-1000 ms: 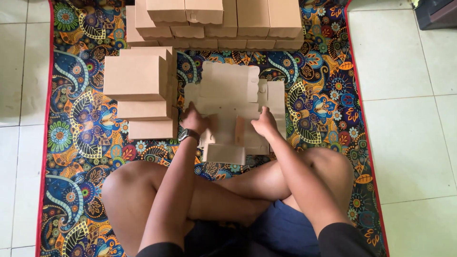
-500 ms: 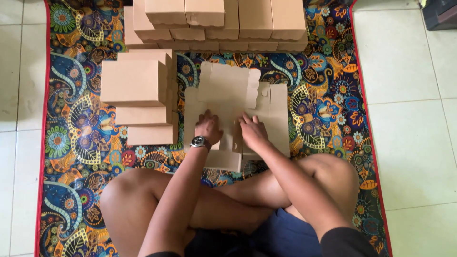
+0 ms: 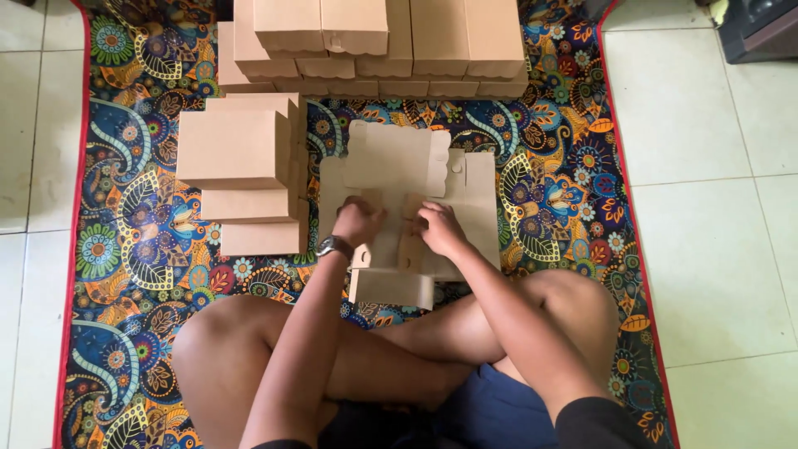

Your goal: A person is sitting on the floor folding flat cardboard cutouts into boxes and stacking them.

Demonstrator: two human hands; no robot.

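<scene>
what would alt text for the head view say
Both hands, left hand and right hand, press on a flat cardboard box blank on a patterned rug; stacks of folded boxes stand alongside.

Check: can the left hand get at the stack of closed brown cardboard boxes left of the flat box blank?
Probably yes. The left hand rests on the flat cardboard blank, right beside the stack of closed brown cardboard boxes; nothing lies between them.

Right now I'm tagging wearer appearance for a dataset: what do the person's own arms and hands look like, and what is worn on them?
Both arms are bare from the hands up to short black sleeves at the bottom edge of the picture. The left hand has a wristwatch with a dark round face and a metal-looking case on its wrist. The right hand wears nothing visible: no glove, ring or band can be made out.
</scene>
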